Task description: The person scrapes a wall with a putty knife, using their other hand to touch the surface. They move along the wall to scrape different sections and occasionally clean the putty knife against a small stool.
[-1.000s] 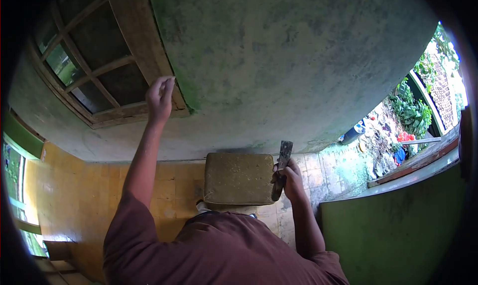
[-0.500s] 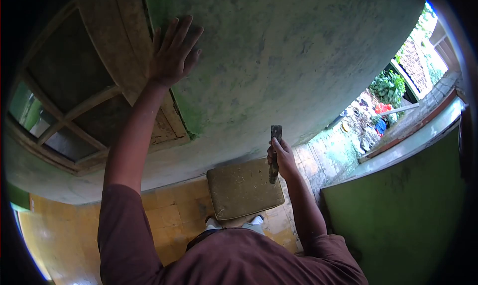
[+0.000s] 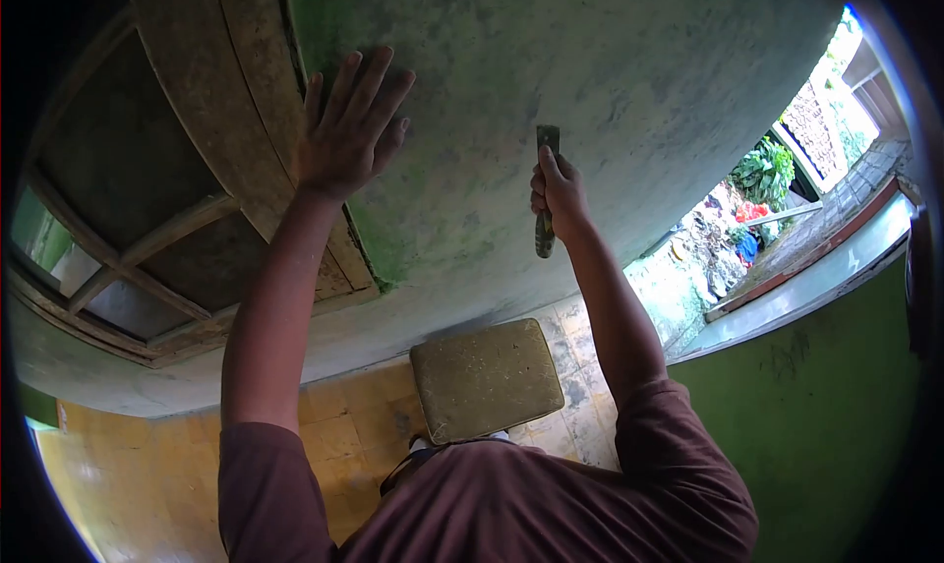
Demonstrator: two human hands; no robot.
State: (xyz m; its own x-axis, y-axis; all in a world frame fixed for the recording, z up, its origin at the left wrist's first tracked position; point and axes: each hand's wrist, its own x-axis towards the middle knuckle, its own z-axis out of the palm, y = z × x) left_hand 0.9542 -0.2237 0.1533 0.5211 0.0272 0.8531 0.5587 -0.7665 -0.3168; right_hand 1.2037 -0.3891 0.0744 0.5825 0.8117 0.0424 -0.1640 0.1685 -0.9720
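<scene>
My left hand (image 3: pixel 354 125) rests with its fingers spread on the blotchy green-white wall (image 3: pixel 472 91), beside the edge of a worn wooden frame (image 3: pixel 226 81). To the right, my right hand (image 3: pixel 560 194) is wrapped round a flat, dark scraper-like tool (image 3: pixel 548 140), held upright with its wide end up. The tool is in front of the wall; whether it touches the wall I cannot tell.
A worn brown padded stool (image 3: pixel 487 381) stands on the floor at the wall's foot. Yellow tiles (image 3: pixel 334 435) lie to the left. On the right are an opening with plants (image 3: pixel 767 175) and rubble outside, and a green wall (image 3: pixel 806 415).
My right hand has risen along the wall with the tool, and its arm is stretched out further. My left hand stays spread on the wall, slightly shifted in view.
</scene>
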